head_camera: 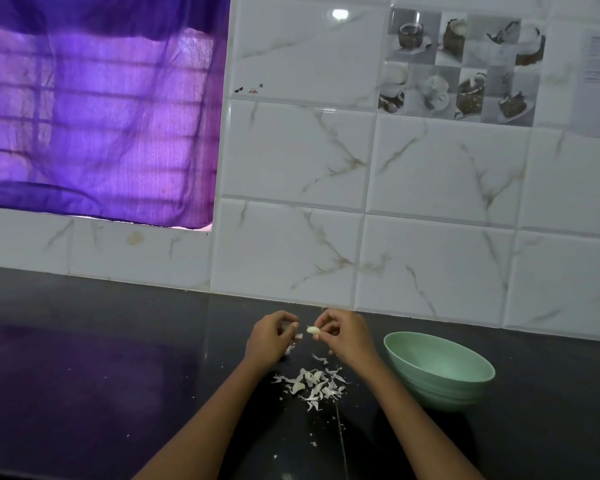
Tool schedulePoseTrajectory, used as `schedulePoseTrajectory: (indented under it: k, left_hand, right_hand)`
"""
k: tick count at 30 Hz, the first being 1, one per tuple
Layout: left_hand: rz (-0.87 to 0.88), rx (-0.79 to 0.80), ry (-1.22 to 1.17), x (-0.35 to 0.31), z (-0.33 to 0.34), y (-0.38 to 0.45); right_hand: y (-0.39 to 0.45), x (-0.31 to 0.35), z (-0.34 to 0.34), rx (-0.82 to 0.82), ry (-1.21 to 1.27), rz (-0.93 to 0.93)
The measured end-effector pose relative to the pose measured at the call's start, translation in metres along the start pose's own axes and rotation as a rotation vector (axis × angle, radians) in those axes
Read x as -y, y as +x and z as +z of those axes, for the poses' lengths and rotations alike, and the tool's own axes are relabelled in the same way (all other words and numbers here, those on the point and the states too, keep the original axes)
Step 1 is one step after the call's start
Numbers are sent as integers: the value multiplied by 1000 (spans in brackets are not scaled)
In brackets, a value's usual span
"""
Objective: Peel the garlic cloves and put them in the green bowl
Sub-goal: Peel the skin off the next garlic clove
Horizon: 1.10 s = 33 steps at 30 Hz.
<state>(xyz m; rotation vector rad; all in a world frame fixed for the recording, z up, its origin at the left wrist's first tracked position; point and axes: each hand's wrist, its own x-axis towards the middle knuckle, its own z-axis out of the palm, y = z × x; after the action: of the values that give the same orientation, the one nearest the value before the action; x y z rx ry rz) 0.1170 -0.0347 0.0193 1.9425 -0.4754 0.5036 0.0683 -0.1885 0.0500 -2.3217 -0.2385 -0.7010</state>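
right hand (343, 332) pinching garlic clove (312, 329) — green bowl (440, 370) beside

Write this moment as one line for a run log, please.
step: peeling | right hand: pinches garlic clove | left hand: pinches skin scrap | peels: piled on counter | green bowl: right of hands

Two bare forearms, no sleeves, left hand (270, 339) and right hand (343, 336) without rings.
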Motion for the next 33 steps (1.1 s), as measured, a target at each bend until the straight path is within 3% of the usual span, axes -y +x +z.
schedulePoseTrajectory:
  k: [6, 29, 33]
  left_hand:
    - [170, 135, 135, -4, 2, -2]
    - [160, 163, 328, -13, 1, -7]
    - [150, 198, 239, -11, 0, -5]
  right_hand:
    - [2, -2, 1, 41, -32, -8]
    - [2, -4, 1, 100, -35, 1]
    - [1, -3, -2, 78, -6, 15]
